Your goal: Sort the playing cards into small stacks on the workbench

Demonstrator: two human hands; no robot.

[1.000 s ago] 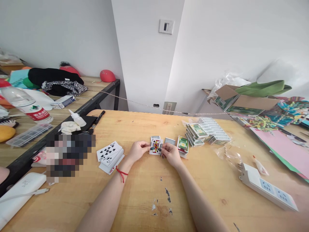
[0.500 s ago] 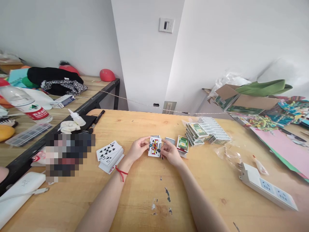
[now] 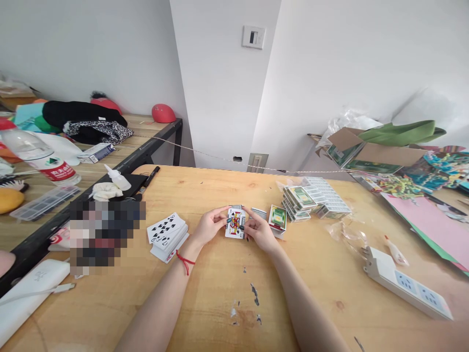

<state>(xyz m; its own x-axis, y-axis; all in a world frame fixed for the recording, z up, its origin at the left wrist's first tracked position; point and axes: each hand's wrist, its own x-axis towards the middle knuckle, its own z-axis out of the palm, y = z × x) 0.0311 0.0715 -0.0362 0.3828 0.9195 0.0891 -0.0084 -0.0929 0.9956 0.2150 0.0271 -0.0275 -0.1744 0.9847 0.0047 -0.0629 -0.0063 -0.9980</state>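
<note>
Your left hand (image 3: 208, 227) and right hand (image 3: 261, 234) both pinch the smooth, rectangular jack card (image 3: 234, 223) by its sides, over the wood-grained table (image 3: 205, 308), between the skewed card pile (image 3: 167, 230) and green box (image 3: 277, 218)

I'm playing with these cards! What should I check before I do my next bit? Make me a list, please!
1. Left hand holding the face card: ok, at its left side.
2. Right hand holding it too: ok, at its right side.
3. Picture side showing: ok, it faces you.
4. Just one card between your fingers: cannot tell, more could hide behind.
5. Loose card pile neat: not ok, it's spread unevenly.
6. Water bottle away from the cards: ok, it's on the side table.
</note>
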